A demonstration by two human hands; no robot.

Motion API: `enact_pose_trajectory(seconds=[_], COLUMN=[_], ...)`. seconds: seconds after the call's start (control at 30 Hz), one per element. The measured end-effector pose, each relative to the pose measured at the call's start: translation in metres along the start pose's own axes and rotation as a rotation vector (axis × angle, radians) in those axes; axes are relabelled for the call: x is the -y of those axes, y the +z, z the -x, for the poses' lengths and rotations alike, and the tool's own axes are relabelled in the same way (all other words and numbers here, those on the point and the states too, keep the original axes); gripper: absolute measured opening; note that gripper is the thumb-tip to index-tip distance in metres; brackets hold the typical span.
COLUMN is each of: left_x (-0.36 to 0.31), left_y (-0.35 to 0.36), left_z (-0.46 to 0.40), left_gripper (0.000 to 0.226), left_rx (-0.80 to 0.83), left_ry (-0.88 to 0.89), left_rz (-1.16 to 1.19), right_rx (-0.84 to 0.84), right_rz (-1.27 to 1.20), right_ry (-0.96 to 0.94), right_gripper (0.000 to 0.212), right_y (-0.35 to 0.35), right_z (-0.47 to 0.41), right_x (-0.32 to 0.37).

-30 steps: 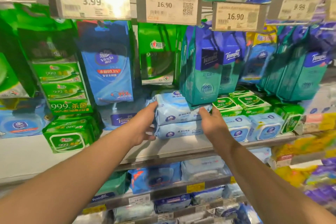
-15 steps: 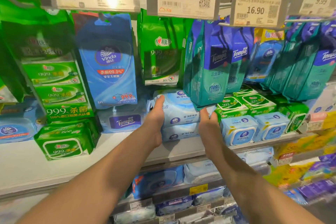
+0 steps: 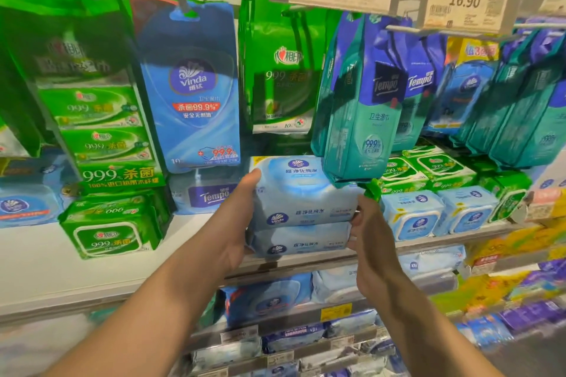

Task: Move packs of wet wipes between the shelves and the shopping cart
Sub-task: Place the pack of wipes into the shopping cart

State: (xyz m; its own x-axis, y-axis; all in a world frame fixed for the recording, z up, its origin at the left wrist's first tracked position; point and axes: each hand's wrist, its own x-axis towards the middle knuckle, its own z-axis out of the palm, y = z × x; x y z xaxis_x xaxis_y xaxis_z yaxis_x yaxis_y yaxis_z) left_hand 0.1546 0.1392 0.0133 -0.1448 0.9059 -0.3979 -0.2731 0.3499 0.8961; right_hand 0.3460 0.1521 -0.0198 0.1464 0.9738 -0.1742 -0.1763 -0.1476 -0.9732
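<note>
Both bare forearms reach forward and up, converging. The left hand (image 3: 232,223) stands palm inward, thumb raised at its top and fingers wrapped out of sight. The right hand (image 3: 372,242) faces it, palm inward, fingers curled forward.

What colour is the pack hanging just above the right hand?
Teal with a purple-blue top, the hanging Tempo pack, seen in the head view above the right hand.
</note>
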Motion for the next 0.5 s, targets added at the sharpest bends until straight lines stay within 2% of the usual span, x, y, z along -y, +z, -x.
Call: enact_pose_trajectory(seconds=[0.1,0.27,0.4,0.5], left_x=[0.001,-0.013,-0.024,-0.026], left_y=[-0.012,-0.020,-0.012,-0.003], left_z=[0.005,0.011,0.009,0.015], left_gripper=[0.042,0.039,0.053,0.045], left_rx=[-0.010,0.016,0.014,0.090], left_ry=[0.002,-0.109,-0.167,-0.132], left_rz=[-0.018,0.013,0.055,0.051], right_rx=[-0.013,0.050,0.098,0.173], right_rz=[0.011,-0.039,-0.073,-0.076], right_ry=[0.016,0.065,0.190,0.185], right_gripper=[0.033,0.022,0.032,0.040], right_y=[-0.007,-0.011,-0.002,0.007], right_z=[0.000,-0.022,-0.032,-0.031], right_x=[0.004,0.016,0.035,0.037])
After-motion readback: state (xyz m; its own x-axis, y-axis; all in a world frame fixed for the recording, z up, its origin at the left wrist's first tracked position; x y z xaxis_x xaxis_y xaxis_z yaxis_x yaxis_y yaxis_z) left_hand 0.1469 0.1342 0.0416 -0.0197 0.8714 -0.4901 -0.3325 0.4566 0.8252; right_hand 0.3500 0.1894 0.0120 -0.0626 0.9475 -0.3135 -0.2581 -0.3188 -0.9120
